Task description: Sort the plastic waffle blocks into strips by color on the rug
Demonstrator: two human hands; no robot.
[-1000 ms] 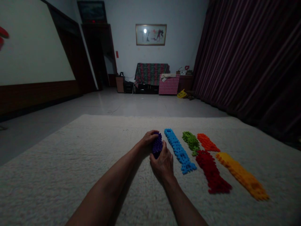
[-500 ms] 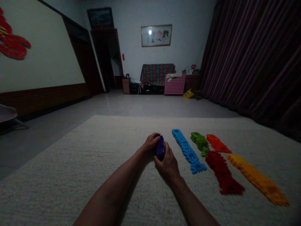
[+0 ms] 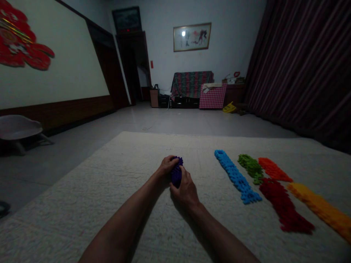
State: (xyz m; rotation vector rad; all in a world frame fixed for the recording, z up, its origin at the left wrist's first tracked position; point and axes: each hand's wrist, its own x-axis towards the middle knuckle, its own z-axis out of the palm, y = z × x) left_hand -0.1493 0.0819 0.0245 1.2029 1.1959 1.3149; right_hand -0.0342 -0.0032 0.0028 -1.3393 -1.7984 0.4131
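Both my hands hold a compact purple bundle with a bumpy surface (image 3: 176, 176) just over the pale carpet. My left hand (image 3: 167, 166) grips its upper left side, thumb across the top. Around its lower right side is my right hand (image 3: 188, 188), fingers curled against it. What the bundle is made of I cannot make out; the fingers cover part of it. To the right lie flat, knobbly strips: a blue one (image 3: 236, 175), a green one (image 3: 251, 167), an orange one (image 3: 274, 169), a dark red one (image 3: 283, 206) and a yellow one (image 3: 320, 204).
The cream carpet (image 3: 109, 190) spreads beneath everything, with grey floor tiles (image 3: 131, 120) beyond. A grey low chair (image 3: 20, 128) stands at the left. Dark curtains (image 3: 301, 73) hang at the right. A low cabinet (image 3: 186, 102) and a red checked cloth (image 3: 212, 96) are by the far wall.
The view has turned left, so the strips and room appear farther right. Both hands still grip the purple bundle; the right fingers have shifted slightly over it.
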